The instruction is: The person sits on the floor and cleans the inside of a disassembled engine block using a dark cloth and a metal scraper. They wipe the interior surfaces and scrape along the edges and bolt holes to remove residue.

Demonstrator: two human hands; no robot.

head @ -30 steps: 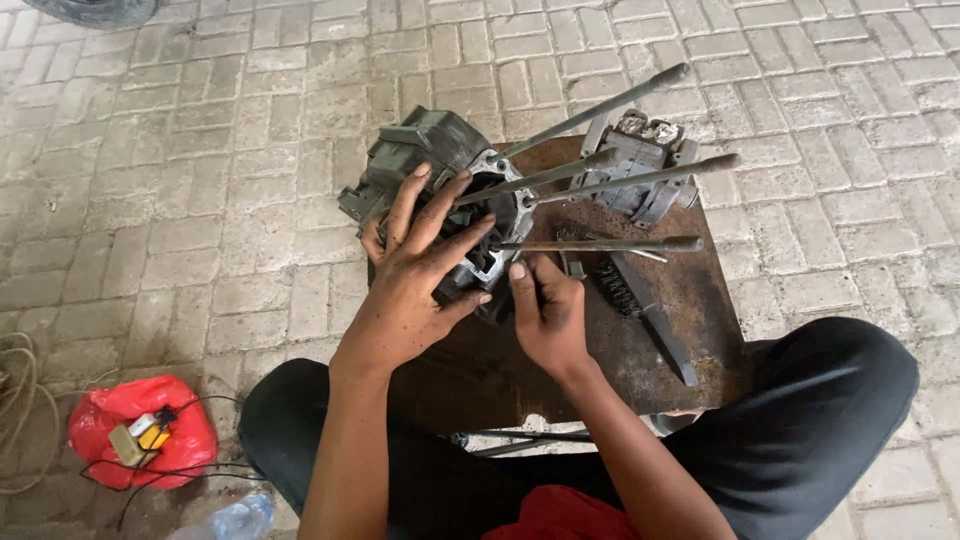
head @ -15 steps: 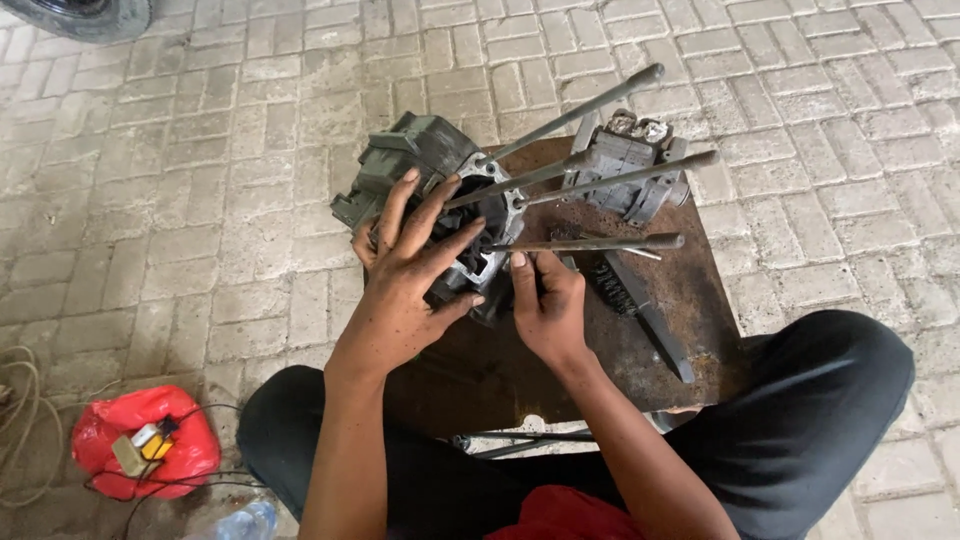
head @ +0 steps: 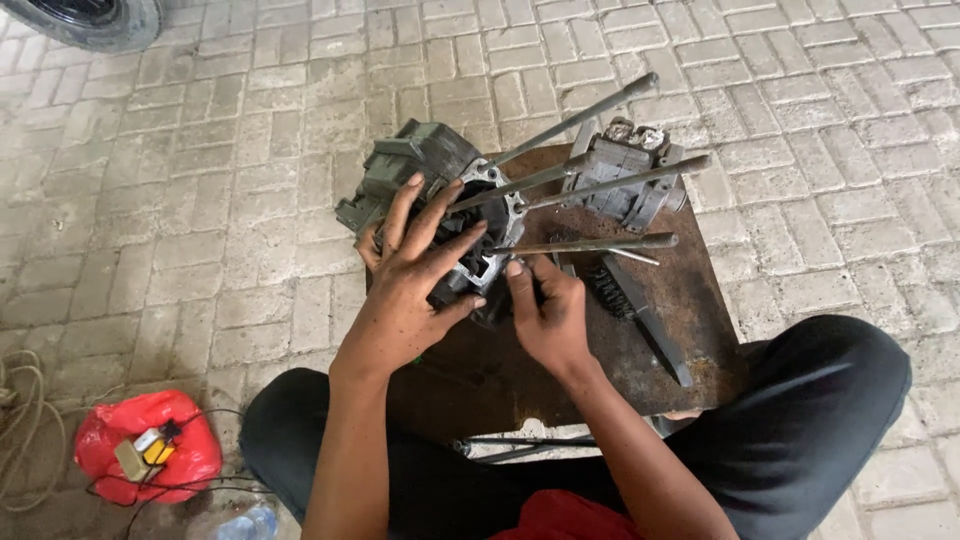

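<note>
Here the engine case (head: pixel 430 190), a grimy grey metal block, sits at the near left corner of a rusty brown metal counter (head: pixel 690 300), partly overhanging its left edge. The left hand (head: pixel 410 280) lies flat on top of the engine case with its fingers spread wide, pressing on it rather than closed around anything. Just right of the engine case, the right hand (head: pixel 548 315) is curled with its fingertips pinched against the case's near side; whether it grips some small part there cannot be told. Four long steel studs (head: pixel 590 188) stick out of the engine case and slant up to the right. Past their far ends, well right of the engine case, stands a second grey cylinder part (head: pixel 625 180). A dark file (head: pixel 640 315) lies on the counter to the right of the engine case, beyond the right hand. On the brick paving far to the lower left of the engine case lies a red bag (head: pixel 150 455) with a small yellow-and-black gadget on it.
</note>
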